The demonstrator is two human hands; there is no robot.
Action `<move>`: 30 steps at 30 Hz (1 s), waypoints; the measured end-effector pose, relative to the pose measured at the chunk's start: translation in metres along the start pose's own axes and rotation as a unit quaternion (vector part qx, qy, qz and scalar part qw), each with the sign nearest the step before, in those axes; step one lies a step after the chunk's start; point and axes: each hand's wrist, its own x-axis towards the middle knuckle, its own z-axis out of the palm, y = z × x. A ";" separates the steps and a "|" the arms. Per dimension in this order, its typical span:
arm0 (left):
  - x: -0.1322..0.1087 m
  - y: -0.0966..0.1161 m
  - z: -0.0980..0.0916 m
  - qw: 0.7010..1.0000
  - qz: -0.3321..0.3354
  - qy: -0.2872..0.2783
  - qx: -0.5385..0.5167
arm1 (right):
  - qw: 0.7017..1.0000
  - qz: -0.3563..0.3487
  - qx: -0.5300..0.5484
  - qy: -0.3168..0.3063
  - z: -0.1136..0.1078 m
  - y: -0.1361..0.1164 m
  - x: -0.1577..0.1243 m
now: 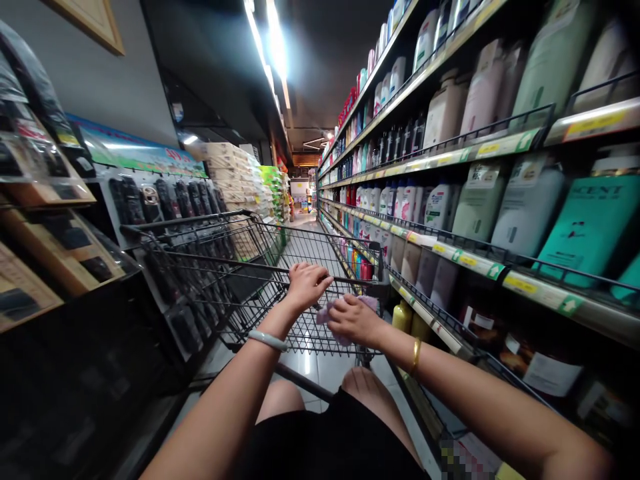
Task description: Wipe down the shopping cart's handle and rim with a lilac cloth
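A dark metal shopping cart [260, 269] stands in front of me, its wire basket showing no goods. My left hand [306, 288], with a pale bangle at the wrist, lies over the cart's near top rail, fingers curled onto it. Just right of and below it, my right hand [356, 321] is closed on a crumpled light purple cloth [370, 303]. The cloth sticks out on both sides of the fingers, close to the cart's rail; I cannot tell whether it touches the wire. A gold bracelet circles my right wrist.
Shelves of shampoo and other bottles [440, 207] run along the right, close to the cart. Packaged belts [173, 197] hang at the left, beside boxed goods [60, 250]. Stacked packs [227, 173] stand farther along. The tiled aisle floor [303, 233] stretches ahead.
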 end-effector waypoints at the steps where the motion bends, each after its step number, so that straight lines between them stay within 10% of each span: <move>1: -0.001 0.000 -0.001 1.000 0.002 -0.002 -0.002 | 1.000 -0.025 0.009 -0.010 0.000 -0.002 -0.005; 9: -0.005 -0.004 -0.010 1.000 0.016 -0.022 -0.003 | 0.998 0.059 -0.024 0.014 -0.032 0.006 0.001; 17: -0.005 -0.017 -0.018 0.999 0.021 -0.043 0.013 | 0.995 -0.008 0.067 -0.076 0.003 -0.041 -0.014; 24: -0.007 -0.029 -0.030 0.998 0.015 -0.059 0.014 | 0.997 0.068 0.007 -0.040 -0.039 -0.020 0.024; 30: -0.005 -0.038 -0.042 0.996 -0.006 -0.089 0.007 | 0.996 -0.019 0.045 -0.079 0.004 -0.070 -0.002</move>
